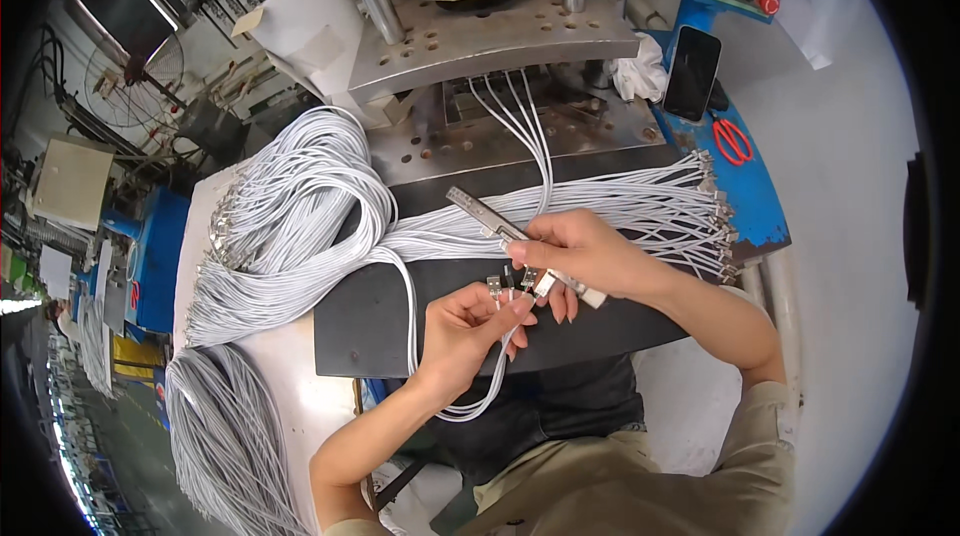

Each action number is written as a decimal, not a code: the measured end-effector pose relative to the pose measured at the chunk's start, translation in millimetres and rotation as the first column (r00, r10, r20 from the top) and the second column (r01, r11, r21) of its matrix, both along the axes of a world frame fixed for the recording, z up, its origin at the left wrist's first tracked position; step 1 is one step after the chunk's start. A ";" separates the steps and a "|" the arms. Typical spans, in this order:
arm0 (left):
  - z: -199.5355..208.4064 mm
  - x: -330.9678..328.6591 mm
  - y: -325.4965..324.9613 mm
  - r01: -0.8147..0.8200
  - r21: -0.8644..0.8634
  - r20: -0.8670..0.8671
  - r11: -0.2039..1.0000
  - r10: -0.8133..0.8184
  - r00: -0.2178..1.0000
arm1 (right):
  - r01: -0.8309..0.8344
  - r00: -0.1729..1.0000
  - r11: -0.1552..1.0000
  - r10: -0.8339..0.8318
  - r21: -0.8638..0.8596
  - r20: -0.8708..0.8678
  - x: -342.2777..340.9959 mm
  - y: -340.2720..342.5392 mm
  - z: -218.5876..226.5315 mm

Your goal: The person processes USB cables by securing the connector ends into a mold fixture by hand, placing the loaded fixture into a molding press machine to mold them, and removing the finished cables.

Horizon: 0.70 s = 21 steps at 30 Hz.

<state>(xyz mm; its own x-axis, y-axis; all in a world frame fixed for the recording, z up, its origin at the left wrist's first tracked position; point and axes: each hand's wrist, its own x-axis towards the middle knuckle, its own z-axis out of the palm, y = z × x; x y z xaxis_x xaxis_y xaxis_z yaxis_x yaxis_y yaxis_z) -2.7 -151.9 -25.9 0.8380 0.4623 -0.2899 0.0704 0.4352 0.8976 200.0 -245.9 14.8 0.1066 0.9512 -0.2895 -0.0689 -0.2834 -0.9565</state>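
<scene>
My left hand (462,334) is closed, its thumb and fingers pinching white cables (492,394) close to their ends. Small metal connectors (494,284) stick up from its fingertips. My right hand (588,254) is closed around a slim, long metal tool (482,216) that slants up to the left; I cannot make out its exact kind. The fingertips of both hands nearly meet at another metal connector (544,283). From the pinch, the cables loop down below the dark work surface (370,321) and rise again to the bundle behind.
A large white cable bundle (300,186) spreads across the bench, its connector ends (722,221) at right. A press (490,51) stands behind, several cables running into it. On the blue side table are a phone (692,74) and red-handled scissors (732,141). Grey cables (225,436) hang at left.
</scene>
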 end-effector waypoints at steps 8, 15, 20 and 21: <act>2.5 -3.0 1.7 0.056 0.072 -0.011 0.996 -0.056 0.998 | -0.006 1.000 1.000 0.006 -0.029 -0.009 11.2 -13.2 9.5; 12.8 -3.1 -0.7 0.054 0.060 -0.048 0.997 -0.051 0.998 | -0.037 0.997 0.999 0.038 -0.018 0.060 0.7 -15.0 6.0; 4.3 -2.7 1.3 0.066 0.078 -0.051 0.995 -0.062 0.997 | 0.022 1.000 1.000 -0.022 -0.015 -0.019 8.6 -18.6 6.8; 3.7 -3.0 1.4 0.067 0.083 -0.046 0.994 -0.063 0.997 | 0.000 1.000 1.000 0.000 -0.024 0.013 5.0 -17.6 8.6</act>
